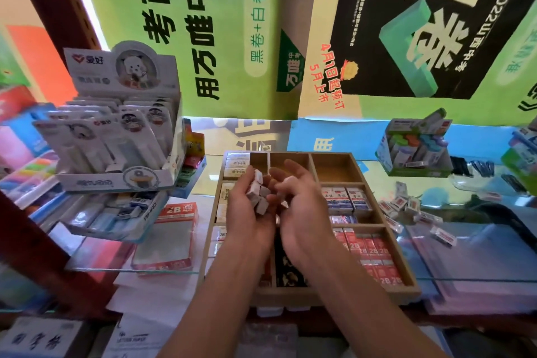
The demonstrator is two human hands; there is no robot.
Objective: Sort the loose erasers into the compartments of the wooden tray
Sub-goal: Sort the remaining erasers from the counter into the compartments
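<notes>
Head view: the left hand grips a loose stack of small grey-white erasers above the middle of the wooden tray, while the right hand is cupped just beside it with fingers relaxed, apparently holding nothing. Risk: the stack is only partly enclosed, so one eraser may slip and drop into an already filled compartment, mixing types. More loose erasers lie on the glass table near the tray's right edge, where a passing forearm could scatter them.
</notes>
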